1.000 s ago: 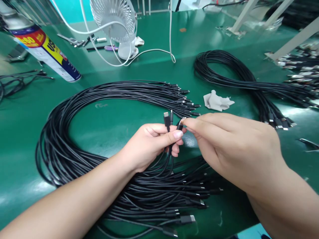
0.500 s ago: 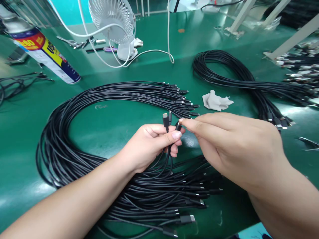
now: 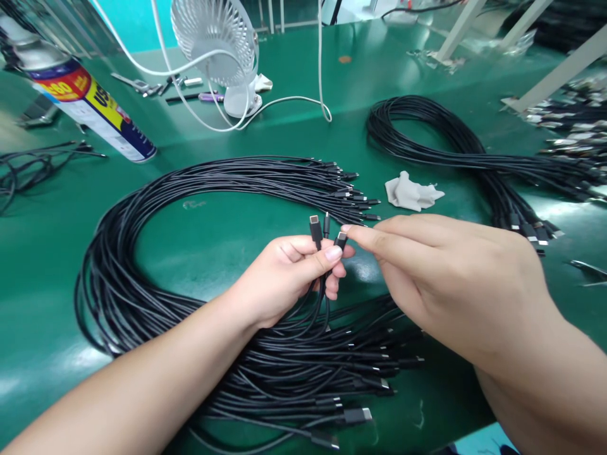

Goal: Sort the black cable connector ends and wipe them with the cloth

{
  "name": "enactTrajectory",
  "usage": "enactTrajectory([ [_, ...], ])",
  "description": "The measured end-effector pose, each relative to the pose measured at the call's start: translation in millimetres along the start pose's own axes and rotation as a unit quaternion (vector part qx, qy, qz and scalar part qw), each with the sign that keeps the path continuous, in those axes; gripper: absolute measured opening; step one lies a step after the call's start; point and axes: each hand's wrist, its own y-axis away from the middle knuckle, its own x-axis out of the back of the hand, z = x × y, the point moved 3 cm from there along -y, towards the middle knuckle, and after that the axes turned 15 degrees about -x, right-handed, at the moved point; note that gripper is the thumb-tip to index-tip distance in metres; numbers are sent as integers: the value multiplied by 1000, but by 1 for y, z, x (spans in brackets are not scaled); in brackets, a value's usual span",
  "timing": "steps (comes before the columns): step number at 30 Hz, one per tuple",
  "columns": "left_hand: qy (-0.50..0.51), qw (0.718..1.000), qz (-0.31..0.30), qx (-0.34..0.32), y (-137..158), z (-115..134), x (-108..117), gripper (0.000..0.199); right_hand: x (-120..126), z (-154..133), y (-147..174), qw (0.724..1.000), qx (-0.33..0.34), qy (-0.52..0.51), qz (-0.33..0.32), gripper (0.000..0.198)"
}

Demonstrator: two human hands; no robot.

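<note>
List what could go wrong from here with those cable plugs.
1. The left hand pinches several black plugs together, so one could slip out of the grip.
2. The right hand has a fingertip at or very near the metal end of the rightmost held plug; a careless push might knock or smudge it.
3. The held cables hang down over the loose cable bundle, so they might tangle with it.

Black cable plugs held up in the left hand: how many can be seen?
3: a wide black plug at left, a slim black plug in the middle, a tilted black plug nearest the right hand; others may be hidden.
</note>
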Motion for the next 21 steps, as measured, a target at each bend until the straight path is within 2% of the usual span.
enactTrajectory([
  [3,2,1000,3,3,0,-1,0,29,0,1,0,1000,-21,-17,-1,23],
  [6,-5,1000,2,4,0,-1,0,28,-5,6,-1,989,-93,-102,-59,19],
  [9,-9,1000,-5,-2,0,-1,0,30,-13,10,-5,948,-156,-243,-132,14],
  [11,-4,1000,-13,-2,0,0,-1,31,-18,11,-9,918,-183,-319,-150,9],
  [13,8,1000,-19,-2,0,0,-2,30,-21,10,-13,898,-199,-356,-167,12],
  [16,26,999,-27,-2,1,-1,-3,27,-22,8,-17,898,-180,-361,-176,21],
  [21,25,999,-29,0,1,-2,-3,28,-17,8,-19,922,-131,-336,-141,20],
])
